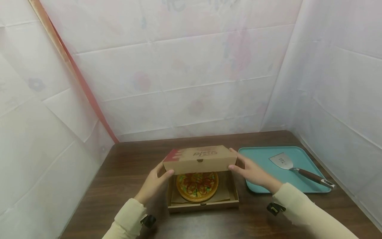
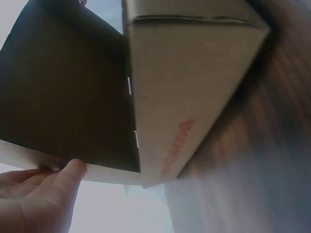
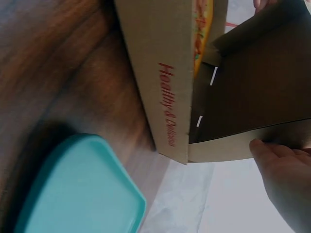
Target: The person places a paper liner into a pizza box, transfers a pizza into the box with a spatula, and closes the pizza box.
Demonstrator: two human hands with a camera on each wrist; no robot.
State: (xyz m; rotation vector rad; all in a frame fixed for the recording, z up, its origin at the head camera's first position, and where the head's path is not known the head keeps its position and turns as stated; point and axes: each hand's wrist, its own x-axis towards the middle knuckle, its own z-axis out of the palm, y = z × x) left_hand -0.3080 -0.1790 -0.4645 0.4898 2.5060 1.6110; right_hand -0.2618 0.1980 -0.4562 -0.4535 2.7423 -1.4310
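A cardboard pizza box (image 1: pixel 204 209) stands on the table with its lid (image 1: pixel 206 165) tilted partway up. Inside the base lies a round pizza (image 1: pixel 197 186) with red and green topping, its far part hidden by the lid. My left hand (image 1: pixel 154 182) grips the lid's left side, thumb at the front corner; in the left wrist view its fingers (image 2: pixel 73 170) show at the lid's side flap. On the other side, my right hand (image 1: pixel 253 169) holds the lid's right edge between thumb and fingers, as the right wrist view also shows.
To the right lies a turquoise tray (image 1: pixel 259 156). A pizza server (image 1: pixel 282 161) with a brown handle rests on it, the handle end reaching over the tray's right rim. White sheeting (image 1: pixel 191 83) hangs behind the wooden table (image 1: pixel 134 159) and at both sides.
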